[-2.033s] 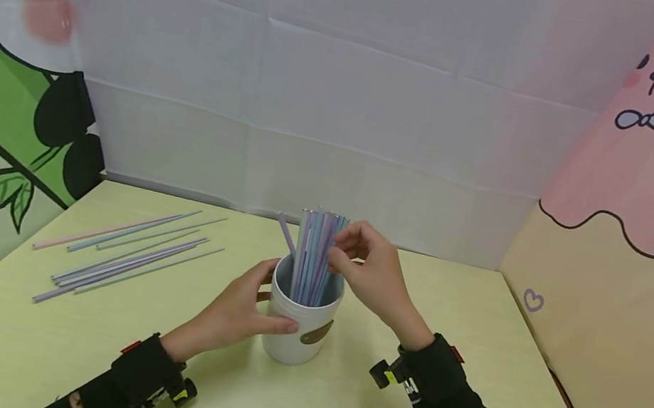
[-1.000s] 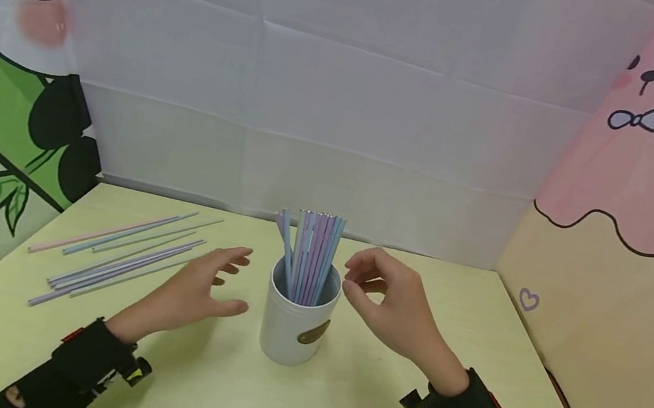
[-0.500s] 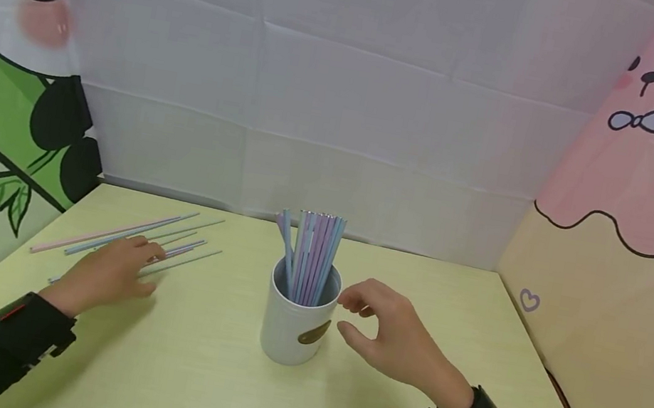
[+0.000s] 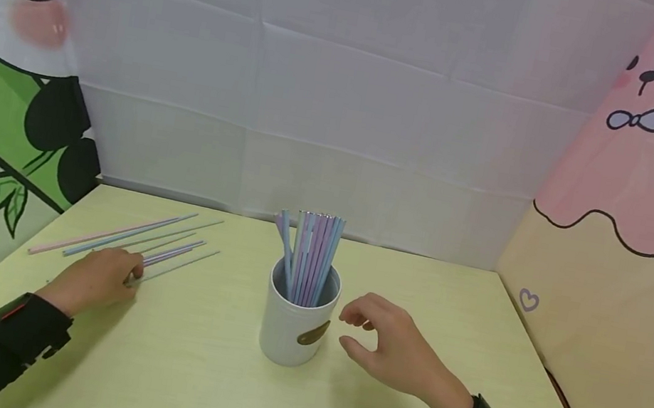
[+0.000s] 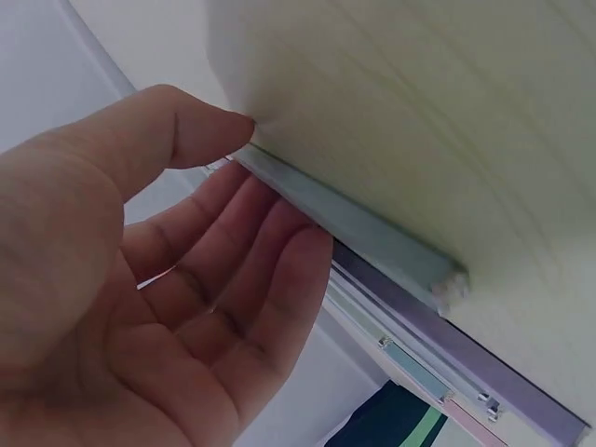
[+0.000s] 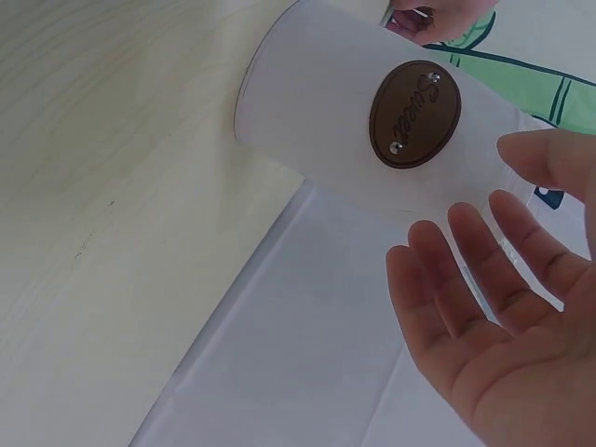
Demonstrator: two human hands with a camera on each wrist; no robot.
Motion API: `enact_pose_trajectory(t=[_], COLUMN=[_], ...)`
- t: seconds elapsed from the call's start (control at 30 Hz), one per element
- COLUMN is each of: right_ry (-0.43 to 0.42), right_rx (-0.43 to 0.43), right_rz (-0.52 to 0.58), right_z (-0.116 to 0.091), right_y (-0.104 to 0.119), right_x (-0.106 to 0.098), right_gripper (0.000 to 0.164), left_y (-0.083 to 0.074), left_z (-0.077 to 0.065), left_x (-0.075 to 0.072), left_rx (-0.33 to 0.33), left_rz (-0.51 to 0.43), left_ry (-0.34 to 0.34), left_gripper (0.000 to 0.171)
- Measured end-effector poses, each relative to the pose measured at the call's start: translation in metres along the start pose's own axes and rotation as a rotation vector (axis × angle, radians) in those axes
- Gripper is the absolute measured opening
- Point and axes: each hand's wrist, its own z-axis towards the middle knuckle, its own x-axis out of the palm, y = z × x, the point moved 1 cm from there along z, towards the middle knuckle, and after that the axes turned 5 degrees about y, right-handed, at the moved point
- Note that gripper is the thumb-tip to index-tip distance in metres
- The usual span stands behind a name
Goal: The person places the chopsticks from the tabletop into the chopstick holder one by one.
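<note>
On the left of the table, my left hand (image 4: 97, 277) pinches a pale green straw (image 5: 354, 219) between thumb and fingertips, in among a loose spread of straws. Purple straws (image 4: 176, 252) lie just beyond it, partly covered by the hand. In the middle stands a white cup (image 4: 288, 335) with a brown oval label (image 6: 415, 114), holding a bunch of upright purple, blue and green straws (image 4: 311, 259); a few lean left. My right hand (image 4: 394, 349) hovers just right of the cup, fingers loosely bent, nothing in it and apart from the cup.
Pink and blue straws (image 4: 107, 236) lie farther back on the left of the pale wooden table (image 4: 241, 406). A white cloth wall (image 4: 346, 92) rises behind the table, with cartoon-printed panels at both sides.
My left hand has let go of the cup and moved left to the straws, now pinching one. My right hand has drawn back from the cup's straws, lower and to the right, its fingers loosening.
</note>
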Motion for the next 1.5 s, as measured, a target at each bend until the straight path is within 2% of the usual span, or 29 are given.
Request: enact_pose_trajectory(t=[0.13,0.3,0.5,0.67,0.9,1.1,1.23,1.33,1.43,1.5], right_ry=[0.008,0.005,-0.005,-0.015,-0.036,-0.075,-0.119,-0.183,-0.255,-0.282], right_rx=[0.013,0.013,0.009,0.019,0.016,0.007,-0.007,-0.043,-0.108,-0.159], right_rz=[0.006,0.009,0.009,0.012,0.006,-0.002,-0.018,-0.057,-0.115,-0.168], right_z=[-0.002,-0.003,-0.003,-0.002,0.0,0.003,0.007,0.011,0.018,0.025], right_y=[-0.001,-0.002,-0.002,-0.001,0.0,0.004,0.01,0.017,0.03,0.041], right_x=[0.001,0.001,0.0,-0.002,-0.004,-0.009,-0.014,-0.018,-0.022,-0.024], right_gripper=[0.027,0.027,0.027,0.027,0.027,0.028,0.028,0.029,0.032,0.034], left_y=[0.002,0.005,-0.004,-0.027,-0.064,-0.088,-0.103,-0.116,-0.133,-0.145], left_z=[0.0,-0.001,-0.006,-0.012,-0.021,-0.032,-0.04,-0.041,-0.037,-0.031], left_x=[0.001,0.003,-0.003,-0.018,-0.053,-0.083,-0.095,-0.097,-0.098,-0.098], left_rx=[0.028,0.068,0.115,0.159,0.191,0.238,0.335,0.45,0.537,0.56], left_rz=[-0.027,-0.023,-0.021,-0.035,-0.051,0.009,0.029,0.022,0.032,0.049], left_ry=[0.002,0.007,0.004,-0.029,-0.111,-0.199,-0.308,-0.387,-0.409,-0.388], left_gripper=[0.014,0.017,0.023,0.025,0.026,0.031,0.04,0.047,0.049,0.047])
